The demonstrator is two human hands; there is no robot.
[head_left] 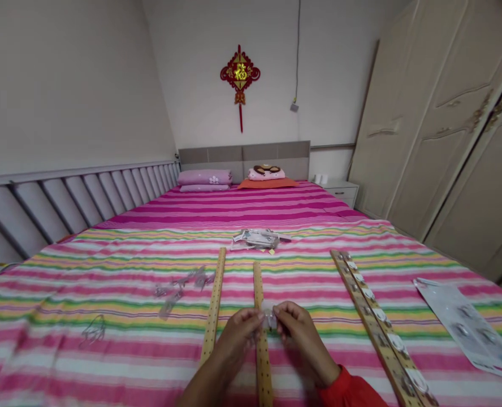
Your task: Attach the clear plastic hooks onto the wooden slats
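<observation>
Between my two hands is a small clear plastic piece (pixel 269 319) with a whitish, shiny part; its exact kind is too small to make out. My left hand (pixel 243 330) pinches its left side between thumb and fingers. On the other side, the fingertips of my right hand (pixel 295 325) are closed on its edge. Below them lies a narrow wooden strip with holes (pixel 263 362), partly covered by my left hand. A second holed strip (pixel 215 297) lies to the left. Further right, a pair of strips (pixel 372 314) carries a row of small white and clear pieces.
Crumpled clear plastic bits (pixel 187 282) lie left of the strips, with a thin loop (pixel 93 330) nearer me. A pile of packets (pixel 257 239) sits beyond the strips. At right is a clear blister pack (pixel 467 325). A railing (pixel 73 195) borders the striped bed (pixel 141 350).
</observation>
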